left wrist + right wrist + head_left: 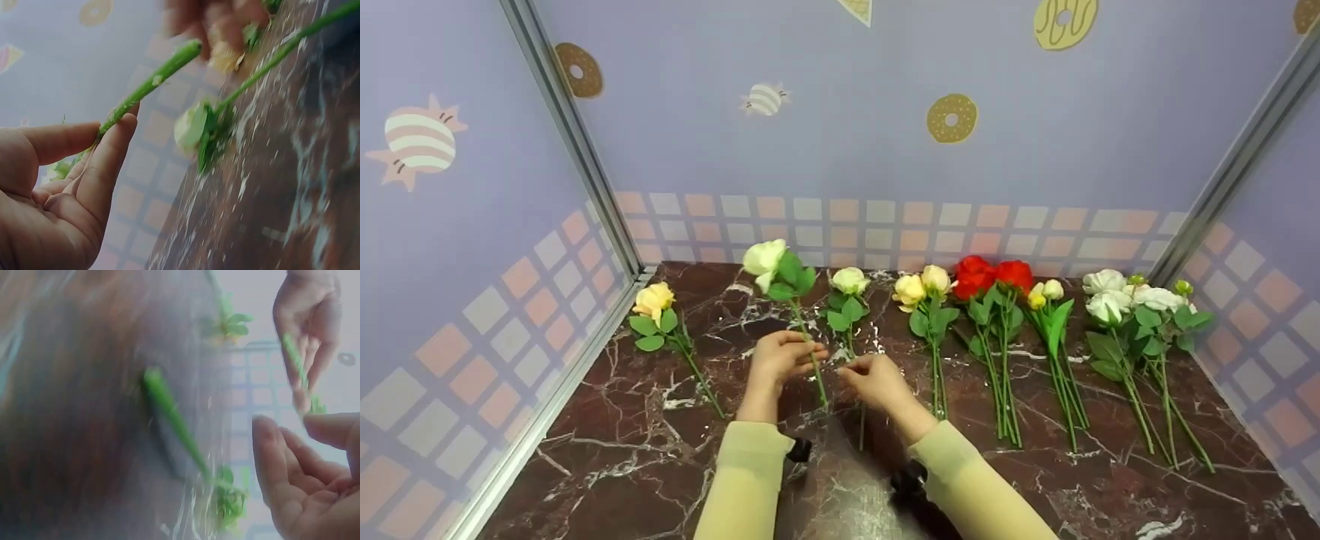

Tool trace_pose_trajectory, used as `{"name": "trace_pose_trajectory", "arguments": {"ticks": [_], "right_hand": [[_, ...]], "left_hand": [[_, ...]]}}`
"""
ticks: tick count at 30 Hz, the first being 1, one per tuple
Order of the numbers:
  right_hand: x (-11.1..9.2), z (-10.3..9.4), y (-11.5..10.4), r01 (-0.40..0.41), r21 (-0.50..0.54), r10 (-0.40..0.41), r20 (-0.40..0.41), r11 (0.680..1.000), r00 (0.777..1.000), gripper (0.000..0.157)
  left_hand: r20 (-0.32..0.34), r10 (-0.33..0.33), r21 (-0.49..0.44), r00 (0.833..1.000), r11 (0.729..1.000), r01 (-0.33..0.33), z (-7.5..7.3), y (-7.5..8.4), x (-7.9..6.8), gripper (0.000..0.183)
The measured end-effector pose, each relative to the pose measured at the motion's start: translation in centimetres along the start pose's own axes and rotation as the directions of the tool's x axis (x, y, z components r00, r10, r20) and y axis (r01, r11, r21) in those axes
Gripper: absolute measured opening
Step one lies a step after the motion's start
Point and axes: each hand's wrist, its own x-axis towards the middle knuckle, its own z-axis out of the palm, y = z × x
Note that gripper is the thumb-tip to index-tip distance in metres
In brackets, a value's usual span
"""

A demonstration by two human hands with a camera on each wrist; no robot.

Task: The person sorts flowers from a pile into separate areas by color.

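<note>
My left hand (784, 361) pinches the stem of a white rose (766, 259) between thumb and fingers, with the bloom raised at the far side. In the left wrist view, the cut end of that green stem (149, 84) pokes out past the fingertips. Just right of it, my right hand (881, 384) hovers over the stem of a second, pale white-green rose (850, 282) on the table. The right wrist view shows a gap between thumb and fingers of the right hand (315, 486), nothing held, the lying stem (175, 421) apart from it.
On the dark marble table (622, 491), a yellow rose (653, 301) lies at the left. To the right lie yellow roses (922, 289), red flowers (975, 277), tulip-like buds (1046, 292) and white roses (1110, 304). Purple panels (840, 150) enclose the back and sides.
</note>
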Motion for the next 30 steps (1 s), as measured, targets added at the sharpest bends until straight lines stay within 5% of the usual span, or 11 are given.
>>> {"name": "trace_pose_trajectory", "arguments": {"ticks": [8,17,23,30], "right_hand": [[-0.1,0.9,-0.3,-0.02,0.247,0.006,0.059,0.969,0.998,0.026],[-0.3,1.2,0.3,-0.086,0.385,0.057,0.086,0.919,0.995,0.013],[-0.3,1.1,0.6,-0.129,0.453,0.081,0.123,0.882,0.989,0.009],[-0.4,-0.1,1.4,-0.168,0.473,0.138,0.099,0.865,0.986,0.011]], "left_hand": [[0.032,0.045,0.041,0.998,0.998,-0.047,2.3,-0.3,-0.6,0.024],[0.058,0.089,0.139,0.994,0.986,-0.097,3.3,-0.8,-0.6,0.032],[0.057,0.082,0.182,0.995,0.979,-0.091,2.7,-0.6,-0.3,0.037],[-0.051,0.059,0.117,0.997,0.992,-0.053,-0.2,0.0,0.5,0.036]]}}
